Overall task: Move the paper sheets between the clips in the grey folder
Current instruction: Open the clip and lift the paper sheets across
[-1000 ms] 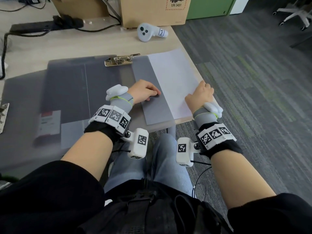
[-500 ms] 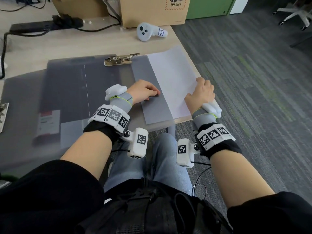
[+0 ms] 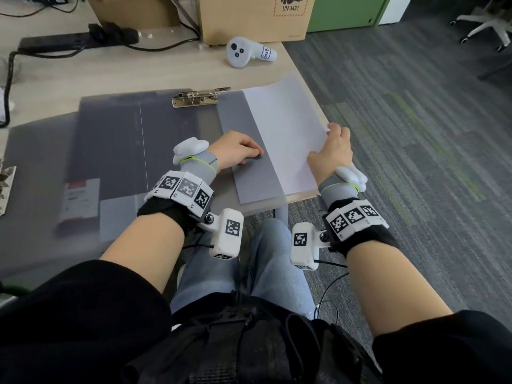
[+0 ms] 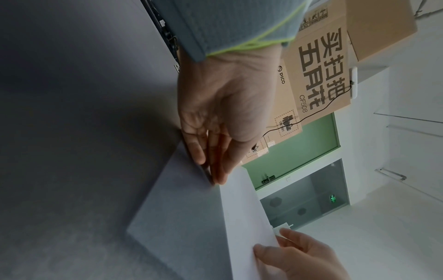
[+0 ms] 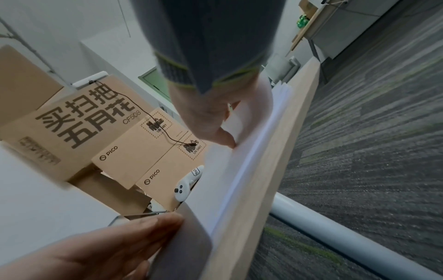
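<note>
Even, bright room light on my head feed; no glare. Left part of the grey folder [image 3: 110, 151] smears with blur. Wide-angle bending shows at frame edges. Left wrist feed: folder dim and shadowed. Right wrist feed: left hand [image 5: 100, 246] blurred, out of focus.

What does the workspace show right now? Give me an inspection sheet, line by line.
Surface: wooden desk, folder near its right edge.
Job's things: grey folder lies open; metal clip at its top; paper sheets partly on its right part.
Clutter: white controller, cardboard box, second clip at the left edge.
Grippers: left hand rests on the folder, fingers curled; right hand grips the sheets' right edge.
Cables: power strip with black leads.
Surroundings: carpet, green cabinet, office chair.
</note>
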Action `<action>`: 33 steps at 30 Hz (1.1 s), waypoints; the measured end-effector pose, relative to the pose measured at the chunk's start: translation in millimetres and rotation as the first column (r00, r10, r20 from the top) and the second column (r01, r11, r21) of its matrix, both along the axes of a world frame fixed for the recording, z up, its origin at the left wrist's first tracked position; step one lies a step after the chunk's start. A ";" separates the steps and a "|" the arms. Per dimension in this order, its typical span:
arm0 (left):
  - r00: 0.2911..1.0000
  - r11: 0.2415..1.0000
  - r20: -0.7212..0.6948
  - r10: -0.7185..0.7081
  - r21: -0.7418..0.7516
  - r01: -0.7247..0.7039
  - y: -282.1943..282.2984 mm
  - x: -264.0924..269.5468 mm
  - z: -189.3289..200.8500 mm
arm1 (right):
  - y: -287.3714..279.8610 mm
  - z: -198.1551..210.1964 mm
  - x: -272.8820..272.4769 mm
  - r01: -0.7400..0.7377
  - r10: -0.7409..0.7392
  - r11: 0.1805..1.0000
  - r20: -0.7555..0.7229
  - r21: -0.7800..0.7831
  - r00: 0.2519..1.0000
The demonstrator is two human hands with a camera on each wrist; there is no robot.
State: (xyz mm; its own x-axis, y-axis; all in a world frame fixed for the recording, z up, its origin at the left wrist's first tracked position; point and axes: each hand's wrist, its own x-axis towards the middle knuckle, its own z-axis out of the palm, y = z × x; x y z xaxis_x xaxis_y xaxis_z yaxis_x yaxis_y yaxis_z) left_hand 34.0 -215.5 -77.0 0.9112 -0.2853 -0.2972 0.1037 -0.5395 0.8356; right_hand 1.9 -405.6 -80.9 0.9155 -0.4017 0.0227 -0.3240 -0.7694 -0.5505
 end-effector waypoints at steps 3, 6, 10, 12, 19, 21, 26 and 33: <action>1.000 1.000 -0.001 -0.002 0.004 0.002 0.7 0.4 -0.1 | 0.4 6.2 2.2 0.082 -0.081 0.996 -0.052 0.017 0.995; 1.000 1.000 0.005 0.004 0.017 -0.004 0.0 0.2 -1.1 | -1.2 12.1 3.6 0.097 -0.091 0.990 -0.056 0.102 0.994; 0.999 0.999 0.013 0.036 0.037 -0.037 -4.3 0.5 0.7 | -3.2 30.0 3.0 -0.021 0.026 0.993 -0.044 0.112 0.999; 0.998 0.997 0.030 0.049 0.051 -0.050 -6.1 0.8 2.3 | -2.1 43.0 -0.4 -0.085 0.087 0.995 -0.040 0.051 0.995; 0.990 0.993 0.089 0.112 0.021 -0.114 -12.4 -1.4 11.2 | 1.0 108.5 -20.6 -0.099 0.125 0.984 0.185 -0.145 0.975; 0.988 0.988 0.038 0.150 -0.049 -0.148 -12.8 -3.5 14.4 | -0.1 119.4 -25.5 -0.075 0.108 0.989 0.271 -0.126 0.957; 0.955 0.924 0.001 0.295 -0.254 -0.285 -9.3 -1.4 36.7 | 0.9 127.2 -33.6 -0.157 0.067 0.979 0.527 0.127 0.847; 0.813 0.556 -0.006 0.582 -0.727 -0.403 28.8 -5.1 64.3 | 12.1 94.6 -26.5 -0.341 0.079 0.799 0.474 0.496 0.877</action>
